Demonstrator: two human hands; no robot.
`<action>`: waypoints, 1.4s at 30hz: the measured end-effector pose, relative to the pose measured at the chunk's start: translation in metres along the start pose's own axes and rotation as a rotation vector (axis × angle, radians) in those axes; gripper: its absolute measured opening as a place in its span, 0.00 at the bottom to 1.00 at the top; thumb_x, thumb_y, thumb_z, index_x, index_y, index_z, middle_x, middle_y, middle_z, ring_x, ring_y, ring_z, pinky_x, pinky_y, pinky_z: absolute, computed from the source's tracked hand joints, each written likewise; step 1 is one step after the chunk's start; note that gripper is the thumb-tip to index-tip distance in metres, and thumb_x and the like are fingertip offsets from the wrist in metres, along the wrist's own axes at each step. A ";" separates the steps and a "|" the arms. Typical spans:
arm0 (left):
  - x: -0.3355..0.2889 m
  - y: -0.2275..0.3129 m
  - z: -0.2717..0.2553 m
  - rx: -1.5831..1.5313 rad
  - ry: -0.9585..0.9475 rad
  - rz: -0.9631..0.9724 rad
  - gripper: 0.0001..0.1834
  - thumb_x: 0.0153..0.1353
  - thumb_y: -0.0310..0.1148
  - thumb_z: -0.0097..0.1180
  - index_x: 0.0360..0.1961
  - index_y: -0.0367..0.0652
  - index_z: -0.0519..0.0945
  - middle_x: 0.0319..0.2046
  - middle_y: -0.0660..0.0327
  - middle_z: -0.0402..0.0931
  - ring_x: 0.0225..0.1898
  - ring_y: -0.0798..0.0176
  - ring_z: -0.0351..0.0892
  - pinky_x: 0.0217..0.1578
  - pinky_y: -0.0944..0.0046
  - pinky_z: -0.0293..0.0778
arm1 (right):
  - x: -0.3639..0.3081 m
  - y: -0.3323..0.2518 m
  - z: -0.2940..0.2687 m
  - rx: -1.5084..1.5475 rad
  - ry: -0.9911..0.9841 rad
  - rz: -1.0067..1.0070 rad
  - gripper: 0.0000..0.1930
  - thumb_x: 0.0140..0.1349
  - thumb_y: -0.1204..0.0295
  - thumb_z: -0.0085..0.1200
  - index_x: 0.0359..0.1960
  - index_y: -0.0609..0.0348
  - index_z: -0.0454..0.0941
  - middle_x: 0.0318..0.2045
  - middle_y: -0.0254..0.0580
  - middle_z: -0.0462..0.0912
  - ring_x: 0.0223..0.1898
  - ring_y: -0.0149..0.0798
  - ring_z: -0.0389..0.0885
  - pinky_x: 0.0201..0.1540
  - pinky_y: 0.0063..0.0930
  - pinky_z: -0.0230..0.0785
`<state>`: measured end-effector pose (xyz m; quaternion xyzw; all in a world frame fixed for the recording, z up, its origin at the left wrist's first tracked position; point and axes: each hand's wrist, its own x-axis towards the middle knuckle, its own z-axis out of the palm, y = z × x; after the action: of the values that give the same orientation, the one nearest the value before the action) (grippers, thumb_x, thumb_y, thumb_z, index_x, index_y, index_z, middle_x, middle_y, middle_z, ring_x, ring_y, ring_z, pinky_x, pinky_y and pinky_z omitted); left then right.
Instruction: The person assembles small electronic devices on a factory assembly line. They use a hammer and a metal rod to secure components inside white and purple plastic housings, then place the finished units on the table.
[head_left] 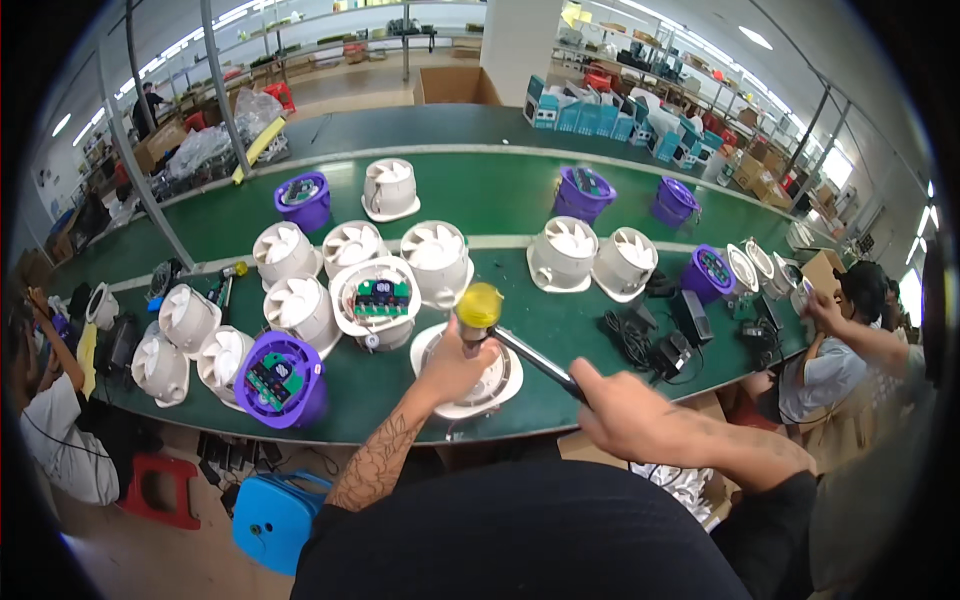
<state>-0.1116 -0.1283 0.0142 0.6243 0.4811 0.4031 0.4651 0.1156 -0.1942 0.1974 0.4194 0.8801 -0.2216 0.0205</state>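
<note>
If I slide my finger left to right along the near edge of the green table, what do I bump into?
Purple housing → left hand on a white fan unit → right hand gripping the mallet handle → black cables.

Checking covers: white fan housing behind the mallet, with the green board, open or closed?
Open. The white fan housing shows its green circuit board uncovered on top; neighbouring white units show fan blades instead.
</note>
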 end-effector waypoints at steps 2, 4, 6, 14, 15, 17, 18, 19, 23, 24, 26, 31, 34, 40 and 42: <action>0.002 -0.010 0.001 -0.025 0.006 -0.026 0.35 0.61 0.34 0.51 0.59 0.18 0.51 0.52 0.61 0.79 0.59 0.63 0.70 0.67 0.64 0.47 | -0.021 -0.006 -0.022 0.053 0.136 0.082 0.13 0.58 0.77 0.47 0.41 0.65 0.59 0.19 0.64 0.75 0.25 0.69 0.76 0.26 0.54 0.67; -0.009 -0.018 -0.003 0.024 0.036 -0.013 0.38 0.61 0.33 0.52 0.59 0.15 0.46 0.51 0.62 0.79 0.59 0.67 0.71 0.65 0.66 0.52 | -0.028 -0.026 -0.050 0.146 0.363 0.029 0.14 0.58 0.76 0.48 0.42 0.65 0.59 0.19 0.64 0.75 0.25 0.68 0.76 0.26 0.53 0.67; -0.011 -0.013 -0.002 -0.022 0.025 -0.050 0.34 0.61 0.33 0.50 0.58 0.18 0.51 0.52 0.61 0.79 0.61 0.64 0.68 0.67 0.64 0.47 | -0.016 -0.018 -0.034 0.066 0.272 0.008 0.14 0.58 0.76 0.49 0.42 0.65 0.58 0.20 0.65 0.75 0.29 0.70 0.77 0.29 0.56 0.68; -0.007 -0.011 -0.002 0.243 0.081 0.143 0.20 0.60 0.35 0.47 0.50 0.39 0.80 0.57 0.41 0.70 0.62 0.45 0.64 0.70 0.51 0.34 | -0.021 -0.023 -0.037 0.045 0.319 0.040 0.11 0.57 0.77 0.47 0.39 0.65 0.60 0.18 0.65 0.74 0.26 0.69 0.75 0.29 0.57 0.67; -0.006 0.000 0.006 0.243 0.077 0.127 0.19 0.60 0.35 0.48 0.50 0.41 0.80 0.55 0.44 0.72 0.61 0.45 0.65 0.70 0.51 0.36 | -0.014 -0.003 -0.008 0.030 0.110 0.093 0.11 0.57 0.77 0.47 0.38 0.65 0.60 0.18 0.65 0.74 0.27 0.70 0.75 0.30 0.57 0.67; 0.002 -0.011 0.007 0.392 0.114 0.287 0.19 0.60 0.35 0.48 0.50 0.43 0.80 0.55 0.48 0.74 0.60 0.48 0.66 0.71 0.52 0.37 | -0.018 -0.002 -0.013 -0.015 0.000 0.023 0.12 0.57 0.76 0.47 0.38 0.66 0.60 0.18 0.66 0.74 0.27 0.70 0.75 0.31 0.58 0.67; 0.000 -0.020 0.003 0.434 0.128 0.297 0.19 0.59 0.35 0.49 0.51 0.43 0.79 0.55 0.49 0.73 0.62 0.48 0.65 0.71 0.52 0.37 | -0.020 -0.012 -0.027 0.029 0.114 0.021 0.11 0.56 0.77 0.48 0.38 0.65 0.60 0.17 0.63 0.73 0.24 0.69 0.75 0.28 0.57 0.67; -0.003 -0.017 0.000 0.471 0.132 0.316 0.20 0.59 0.35 0.49 0.51 0.44 0.79 0.56 0.50 0.73 0.63 0.49 0.64 0.71 0.52 0.36 | -0.025 -0.022 -0.041 0.025 0.246 0.013 0.12 0.56 0.78 0.48 0.38 0.65 0.60 0.16 0.62 0.73 0.23 0.68 0.75 0.27 0.56 0.66; -0.006 -0.008 -0.001 0.313 0.109 0.063 0.26 0.56 0.43 0.57 0.53 0.39 0.77 0.58 0.48 0.71 0.69 0.52 0.56 0.70 0.53 0.40 | -0.030 -0.019 -0.052 0.073 0.522 -0.126 0.14 0.55 0.80 0.50 0.41 0.64 0.61 0.16 0.58 0.72 0.23 0.63 0.75 0.25 0.49 0.64; -0.005 -0.008 -0.003 0.314 0.080 0.101 0.28 0.55 0.45 0.60 0.52 0.38 0.77 0.59 0.46 0.70 0.69 0.50 0.54 0.70 0.53 0.42 | -0.033 -0.014 -0.048 0.122 0.518 -0.107 0.13 0.55 0.80 0.50 0.41 0.64 0.62 0.17 0.58 0.72 0.23 0.63 0.75 0.25 0.49 0.65; -0.008 -0.001 -0.010 0.341 0.026 0.171 0.28 0.50 0.43 0.67 0.49 0.38 0.77 0.61 0.43 0.66 0.69 0.45 0.54 0.68 0.54 0.48 | -0.033 0.007 -0.032 0.138 0.483 -0.013 0.12 0.56 0.79 0.49 0.41 0.63 0.62 0.18 0.58 0.72 0.24 0.63 0.76 0.27 0.49 0.65; -0.032 0.040 -0.023 0.512 -0.026 0.234 0.24 0.47 0.35 0.67 0.45 0.36 0.75 0.49 0.49 0.73 0.55 0.46 0.68 0.61 0.53 0.58 | -0.007 0.103 0.070 0.178 0.515 0.224 0.11 0.62 0.72 0.51 0.40 0.62 0.62 0.21 0.62 0.75 0.28 0.66 0.76 0.31 0.57 0.64; -0.039 0.040 -0.024 0.647 -0.059 0.178 0.22 0.48 0.33 0.64 0.45 0.37 0.75 0.47 0.48 0.73 0.52 0.46 0.70 0.58 0.55 0.60 | 0.021 0.162 0.133 0.073 0.587 0.261 0.13 0.62 0.68 0.52 0.42 0.61 0.63 0.26 0.61 0.78 0.30 0.64 0.77 0.32 0.56 0.67; -0.027 0.045 -0.027 0.547 -0.143 -0.145 0.13 0.48 0.30 0.61 0.37 0.39 0.80 0.39 0.46 0.76 0.46 0.45 0.72 0.52 0.52 0.64 | 0.056 0.195 0.170 0.001 0.553 0.422 0.16 0.60 0.64 0.54 0.44 0.59 0.69 0.37 0.56 0.79 0.36 0.62 0.79 0.38 0.51 0.72; -0.025 0.014 -0.026 0.741 -0.018 0.111 0.07 0.47 0.28 0.59 0.30 0.41 0.81 0.29 0.52 0.77 0.44 0.48 0.73 0.50 0.52 0.64 | 0.062 0.195 0.169 -0.002 0.563 0.371 0.15 0.58 0.65 0.56 0.43 0.59 0.70 0.35 0.53 0.78 0.40 0.57 0.78 0.41 0.51 0.71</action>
<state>-0.1383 -0.1488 0.0324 0.7791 0.5554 0.2206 0.1891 0.1953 -0.1103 -0.0413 0.6172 0.7601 -0.0890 -0.1828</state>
